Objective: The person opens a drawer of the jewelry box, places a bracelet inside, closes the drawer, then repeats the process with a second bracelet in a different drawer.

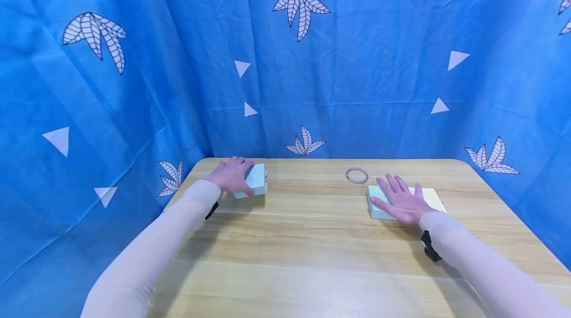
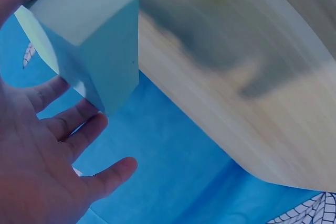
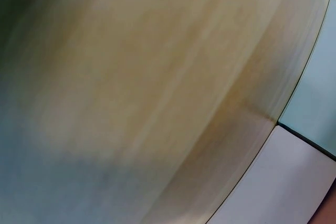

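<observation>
On the far left of the wooden table [image 1: 312,229], my left hand [image 1: 235,173] holds a small pale green box [image 1: 256,180], tilted on the tabletop. In the left wrist view the box [image 2: 92,35] sits between the thumb at the top left and the fingers [image 2: 68,121] spread beside it. My right hand [image 1: 398,198] lies flat with straight fingers on a flat pale box [image 1: 433,196] at the right. A corner of that flat box [image 3: 283,182] shows in the blurred right wrist view; the hand itself is out of that frame.
A thin ring [image 1: 357,175] lies on the table just beyond the flat box. Blue patterned cloth [image 1: 312,60] hangs behind and on both sides. The table's rounded left edge [image 2: 210,129] is close to the left hand.
</observation>
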Demonstrator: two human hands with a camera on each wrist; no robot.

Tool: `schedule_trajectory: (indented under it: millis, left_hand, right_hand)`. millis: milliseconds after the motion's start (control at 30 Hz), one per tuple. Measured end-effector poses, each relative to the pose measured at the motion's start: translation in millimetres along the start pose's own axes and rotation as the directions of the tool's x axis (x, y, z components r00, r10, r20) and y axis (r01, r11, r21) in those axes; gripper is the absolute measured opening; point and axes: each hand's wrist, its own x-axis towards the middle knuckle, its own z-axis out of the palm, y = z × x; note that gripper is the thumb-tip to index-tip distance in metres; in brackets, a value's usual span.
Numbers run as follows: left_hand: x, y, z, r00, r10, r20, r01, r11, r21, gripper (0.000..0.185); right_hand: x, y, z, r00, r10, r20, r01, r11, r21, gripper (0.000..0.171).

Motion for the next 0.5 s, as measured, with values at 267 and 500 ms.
schedule_trajectory:
  millis: [267,500]
  left_hand:
    - [-1.6,17.5,-1.4,0.999,0.029,-0.02,-0.029,0.999,0.015,0.095]
    - [-1.0,34.0,0.9,0.998,0.062,-0.023,-0.061,0.998,0.02,0.097]
  right_hand:
    - [-1.1,-2.8,-2.7,1.0,0.0,0.004,0.0,1.0,-0.013,0.084]
    - [-0.8,-1.6,-1.4,1.0,0.0,0.003,0.0,1.0,-0.012,0.084]
